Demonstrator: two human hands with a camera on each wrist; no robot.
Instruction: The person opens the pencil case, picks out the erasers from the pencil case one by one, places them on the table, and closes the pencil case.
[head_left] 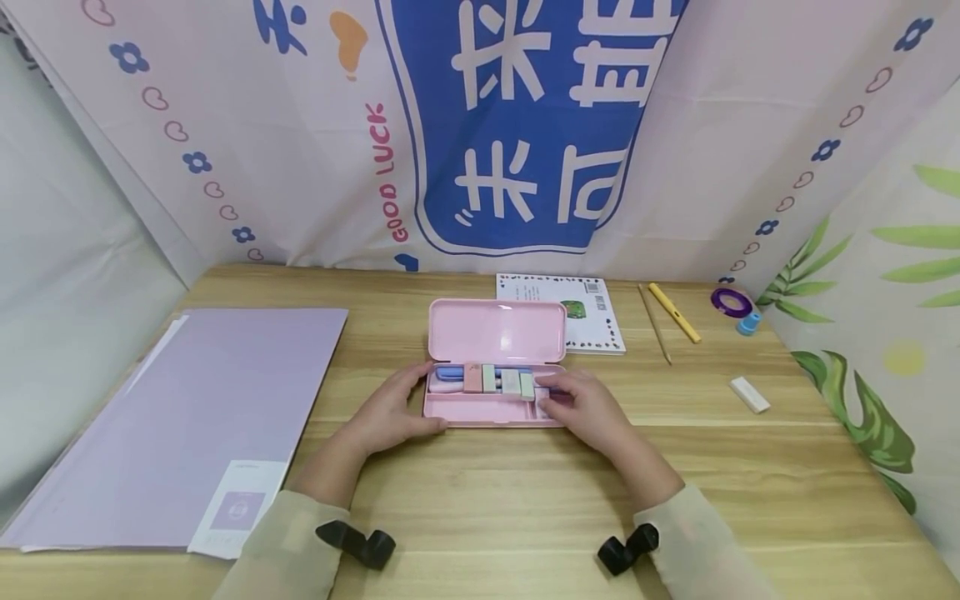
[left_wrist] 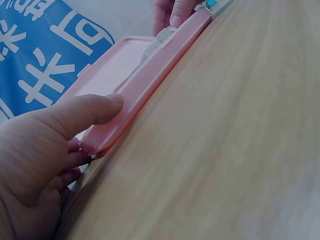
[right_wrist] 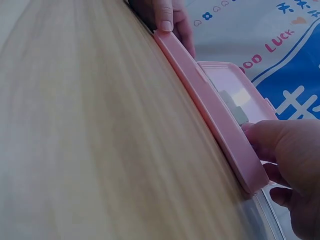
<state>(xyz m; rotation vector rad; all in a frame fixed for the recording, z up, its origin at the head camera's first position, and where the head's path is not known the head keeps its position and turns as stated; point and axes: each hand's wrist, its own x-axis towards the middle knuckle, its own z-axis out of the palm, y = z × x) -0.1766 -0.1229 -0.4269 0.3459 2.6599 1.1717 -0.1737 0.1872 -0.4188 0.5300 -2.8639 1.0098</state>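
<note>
Pencil case (head_left: 476, 410), pink, lies on the wooden table (head_left: 487, 508) between the two hands, its lid (head_left: 480, 329) raised. The left hand (head_left: 393, 410) holds the left end, thumb along the front wall and fingers round the far side. The right hand (head_left: 588, 408) reaches into the right end, thumb and forefinger slightly apart; whether a small object lies between them cannot be told.

Stage of filling, as judged from the layout: partly complete. Already inside, in the rear section, are a slender blue object (head_left: 450, 374) and a row of small pastel blocks (head_left: 473, 379) set across it. The long front compartment shows its bare pink floor, and the lid is not yet closed. Outside, to the right, lie a pencil (head_left: 655, 325), a yellow pen (head_left: 674, 312), a purple ring (head_left: 731, 302), a small blue object (head_left: 747, 323) and a white eraser (head_left: 750, 395); whether these belong inside is uncertain.
</note>
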